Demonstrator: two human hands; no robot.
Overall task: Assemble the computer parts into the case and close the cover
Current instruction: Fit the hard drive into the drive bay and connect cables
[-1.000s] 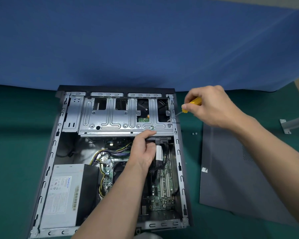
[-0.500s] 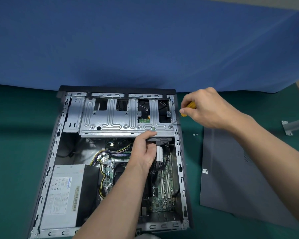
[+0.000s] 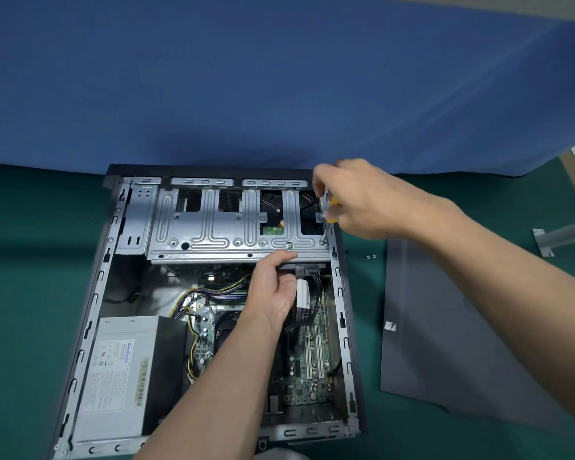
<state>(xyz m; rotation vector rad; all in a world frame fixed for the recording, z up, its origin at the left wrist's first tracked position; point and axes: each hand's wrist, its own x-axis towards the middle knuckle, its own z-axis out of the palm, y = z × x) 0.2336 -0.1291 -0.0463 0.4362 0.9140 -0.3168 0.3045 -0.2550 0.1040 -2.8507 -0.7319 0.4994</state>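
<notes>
An open computer case [image 3: 90, 313] lies flat on the green mat, with a silver drive cage [image 3: 213, 234] across its far end. My left hand [image 3: 276, 287] grips the cage's near edge, thumb on top and fingers under it by the black cable plug. My right hand [image 3: 359, 197] holds a yellow-handled screwdriver [image 3: 331, 214] upright. Its tip stands on a screw [image 3: 322, 242] at the cage's right near corner. The grey side cover [image 3: 445, 327] lies flat on the mat to the right of the case.
Inside the case sit a power supply [image 3: 120, 373] at the near left and the green motherboard [image 3: 306, 370] with cable bundles. Two small screws [image 3: 370, 256] lie on the mat between case and cover. A metal bracket [image 3: 551, 239] sits far right. A blue cloth hangs behind.
My right hand moved left over the case's right rail and stood the screwdriver up, bringing its tip down onto the corner screw. My left hand kept its hold on the cage.
</notes>
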